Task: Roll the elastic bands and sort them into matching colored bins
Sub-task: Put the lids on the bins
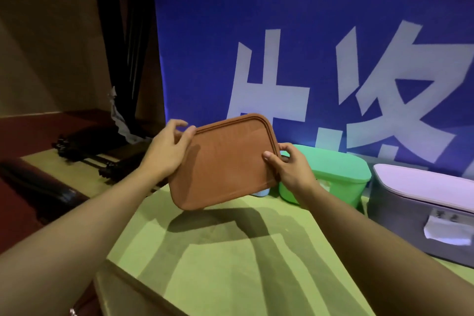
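A brown rectangular lid (225,161) is held tilted in the air above the green table (230,251). My left hand (166,151) grips its upper left edge, and my right hand (287,169) pinches its right edge. Behind the lid stands a green bin (338,174) with its lid on. A small light-blue thing (261,192) peeks out under the brown lid's lower right corner. No elastic bands are in view.
A grey case (420,215) with a pale lid and a white tag stands at the right. A blue banner (307,46) hangs behind the table. A dark tripod (84,151) lies to the left. A brown box edge (123,290) sits at the near left.
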